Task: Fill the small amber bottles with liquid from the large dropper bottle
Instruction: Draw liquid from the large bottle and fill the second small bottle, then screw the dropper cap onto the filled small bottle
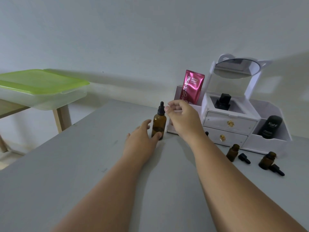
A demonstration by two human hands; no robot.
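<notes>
Large dropper bottle (159,125), two small amber bottles (232,152), two loose droppers (244,158)

We see a white wooden cosmetic organiser (237,129) standing on the grey counter (66,164), with two drawers and a tilted round mirror (237,68) on top. A shiny pink sachet (192,87) stands in its left slot, a black tube (270,127) in its right. Far left, a clear plastic box with a green lid (40,84) rests on a wooden table (61,118).
</notes>
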